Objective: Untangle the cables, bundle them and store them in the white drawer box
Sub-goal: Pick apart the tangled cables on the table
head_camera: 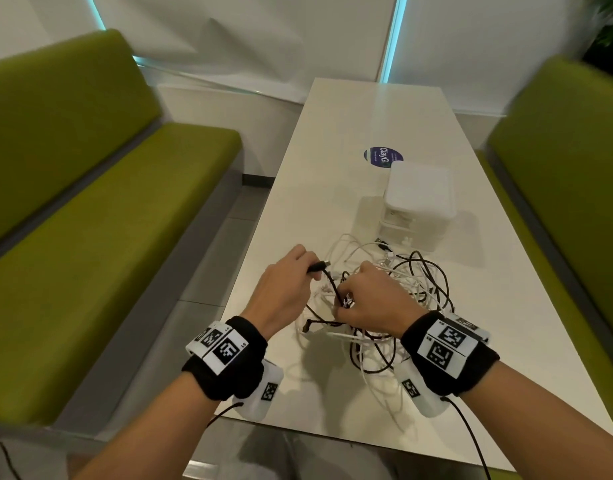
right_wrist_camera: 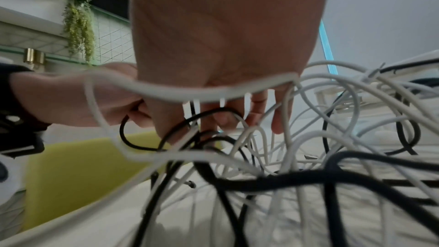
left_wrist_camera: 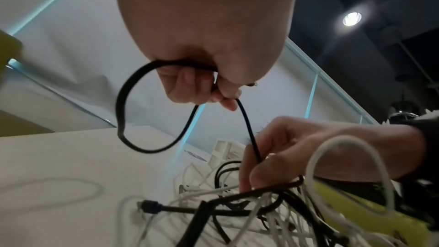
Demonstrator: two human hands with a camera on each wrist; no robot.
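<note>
Left hand (head_camera: 284, 289) pinches black cable (left_wrist_camera: 133, 100) plug-end up, easing it free | right hand (head_camera: 369, 299) clutches tangle (head_camera: 402, 299), pinning it | box (head_camera: 417, 202) waits beyond.

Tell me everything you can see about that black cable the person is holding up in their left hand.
The black cable is thin, round and smooth, rubbery by its look, ending in a small plug with a metal tip that sticks out past the left hand. That hand grips it near the plug, above the white table. In the left wrist view it curls into a loose loop below the fingers. From the plug it drops to the right hand, which pinches it where it enters the tangle of black and white cables.
</note>
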